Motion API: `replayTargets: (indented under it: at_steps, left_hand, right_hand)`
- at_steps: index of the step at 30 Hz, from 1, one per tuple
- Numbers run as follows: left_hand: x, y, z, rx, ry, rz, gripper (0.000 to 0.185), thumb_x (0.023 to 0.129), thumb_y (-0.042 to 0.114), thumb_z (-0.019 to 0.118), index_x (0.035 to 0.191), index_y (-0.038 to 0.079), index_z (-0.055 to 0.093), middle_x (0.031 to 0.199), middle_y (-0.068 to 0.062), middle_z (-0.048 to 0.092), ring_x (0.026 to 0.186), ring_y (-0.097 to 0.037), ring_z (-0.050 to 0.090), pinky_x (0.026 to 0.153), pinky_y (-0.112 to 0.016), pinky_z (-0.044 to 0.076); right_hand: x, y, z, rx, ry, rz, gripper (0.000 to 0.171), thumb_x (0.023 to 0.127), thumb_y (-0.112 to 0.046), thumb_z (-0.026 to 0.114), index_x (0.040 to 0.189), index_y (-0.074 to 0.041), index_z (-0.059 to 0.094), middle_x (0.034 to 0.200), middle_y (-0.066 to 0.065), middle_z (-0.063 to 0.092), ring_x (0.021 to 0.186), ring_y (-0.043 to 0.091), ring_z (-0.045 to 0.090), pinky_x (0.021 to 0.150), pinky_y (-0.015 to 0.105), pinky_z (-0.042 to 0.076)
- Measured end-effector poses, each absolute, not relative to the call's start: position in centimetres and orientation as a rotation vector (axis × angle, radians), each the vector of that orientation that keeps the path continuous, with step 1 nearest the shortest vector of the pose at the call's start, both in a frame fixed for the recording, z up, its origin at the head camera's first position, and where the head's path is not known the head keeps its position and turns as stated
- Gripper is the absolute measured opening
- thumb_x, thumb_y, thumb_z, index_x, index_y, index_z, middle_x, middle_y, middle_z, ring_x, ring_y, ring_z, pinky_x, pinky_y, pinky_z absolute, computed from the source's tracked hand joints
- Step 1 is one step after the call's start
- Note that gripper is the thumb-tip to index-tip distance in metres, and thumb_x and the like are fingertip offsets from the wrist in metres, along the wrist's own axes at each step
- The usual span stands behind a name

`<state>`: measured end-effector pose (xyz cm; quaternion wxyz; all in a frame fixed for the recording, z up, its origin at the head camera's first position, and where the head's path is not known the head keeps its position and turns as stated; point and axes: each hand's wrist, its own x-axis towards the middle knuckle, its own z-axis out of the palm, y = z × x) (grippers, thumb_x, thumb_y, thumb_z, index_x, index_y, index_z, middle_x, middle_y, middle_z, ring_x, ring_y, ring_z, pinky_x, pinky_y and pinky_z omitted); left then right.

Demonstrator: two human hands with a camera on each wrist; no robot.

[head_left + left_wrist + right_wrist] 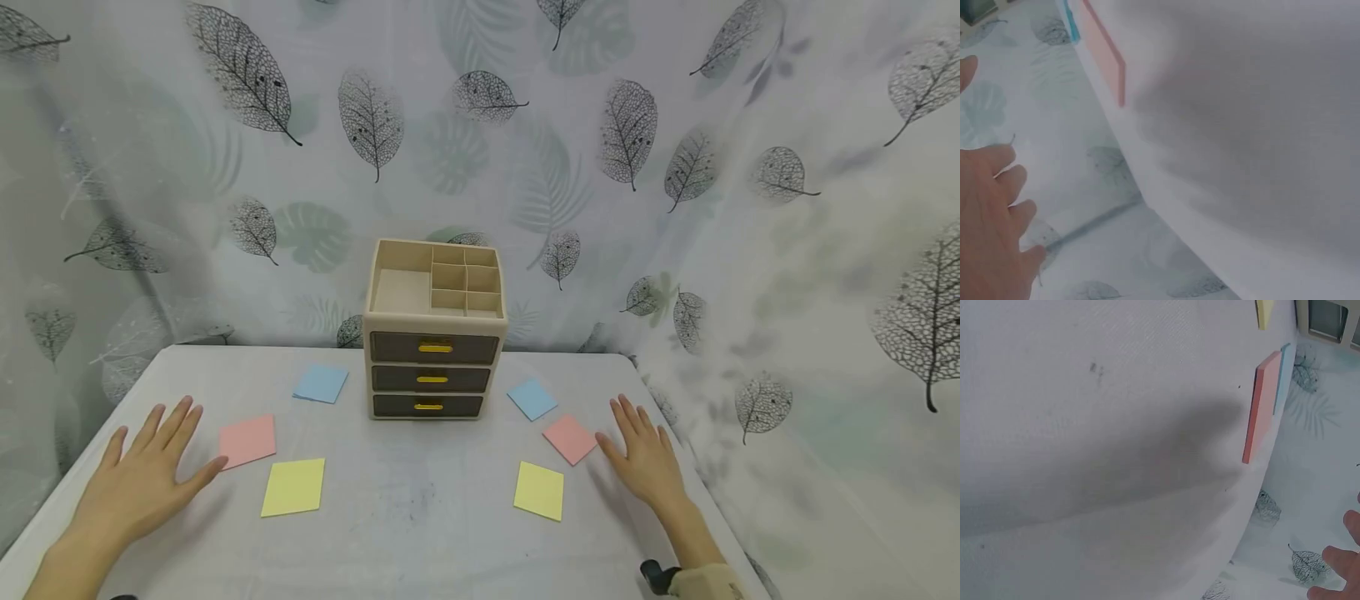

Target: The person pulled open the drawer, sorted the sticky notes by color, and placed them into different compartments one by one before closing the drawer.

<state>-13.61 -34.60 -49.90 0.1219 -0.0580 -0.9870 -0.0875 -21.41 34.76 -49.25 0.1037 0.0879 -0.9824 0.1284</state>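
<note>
My left hand [142, 479] is held palm down with spread, straight fingers over the table's left side, and nothing is in it. Its thumb tip lies near the left pink sticky-note pad [248, 441]. On the right, my other hand [647, 462] is likewise spread and holds nothing, its thumb close to the right pink pad [570, 439]. Both hands cast shadows on the white cloth. A yellow pad [293, 487] and a blue pad [321, 383] lie left of centre. Another yellow pad [538, 491] and a blue one [532, 399] lie to the right.
A beige desktop organizer [437, 327] with three dark drawers and yellow handles stands at the table's back middle. Its top has several open compartments. A leaf-patterned curtain [465, 167] hangs behind the white table [420, 550].
</note>
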Motion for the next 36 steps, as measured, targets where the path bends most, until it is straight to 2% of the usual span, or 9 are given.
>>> replayTargets:
  at_steps: [8, 19, 26, 36]
  left_hand:
    - [-14.2, -33.4, -48.5, -0.203, -2.829, -0.245, 0.095, 0.102, 0.057, 0.056, 0.168, 0.012, 0.005, 0.174, -0.014, 0.009, 0.160, -0.032, -0.010, 0.122, -0.051, -0.025]
    - [-15.5, -31.2, -45.8, -0.248, -2.801, -0.264, 0.094, 0.102, 0.058, 0.054, 0.168, 0.011, 0.006, 0.175, -0.013, 0.005, 0.160, -0.033, -0.009, 0.123, -0.053, -0.023]
    - [-16.7, -29.2, -43.9, -0.298, -2.775, -0.311, 0.093, 0.102, 0.058, 0.055, 0.168, 0.007, 0.013, 0.174, -0.015, 0.010, 0.160, -0.037, -0.002, 0.124, -0.056, -0.019]
    - [-18.7, -26.7, -41.6, -0.339, -2.749, -0.302, 0.093, 0.102, 0.059, 0.053, 0.168, 0.007, 0.011, 0.175, -0.012, 0.006, 0.161, -0.035, -0.001, 0.125, -0.056, -0.015]
  right_hand:
    - [-21.6, 32.8, -48.3, 0.349, -2.665, 0.422, 0.066, 0.104, -0.036, 0.062, 0.159, -0.005, 0.042, 0.164, 0.017, 0.039, 0.147, 0.048, 0.037, 0.114, 0.073, 0.028]
    - [-21.7, 29.0, -47.0, 0.534, -2.381, 0.493, 0.063, 0.094, -0.021, 0.070, 0.151, 0.000, 0.051, 0.156, 0.017, 0.050, 0.137, 0.043, 0.051, 0.106, 0.065, 0.043]
    - [-21.4, 26.2, -46.4, 0.615, -2.260, 0.561, 0.060, 0.095, -0.023, 0.065, 0.149, 0.001, 0.053, 0.156, 0.014, 0.052, 0.135, 0.039, 0.055, 0.105, 0.061, 0.047]
    - [-21.6, 22.2, -45.3, 0.723, -2.095, 0.609, 0.055, 0.099, -0.029, 0.057, 0.144, 0.002, 0.057, 0.149, 0.015, 0.058, 0.130, 0.036, 0.060, 0.102, 0.050, 0.049]
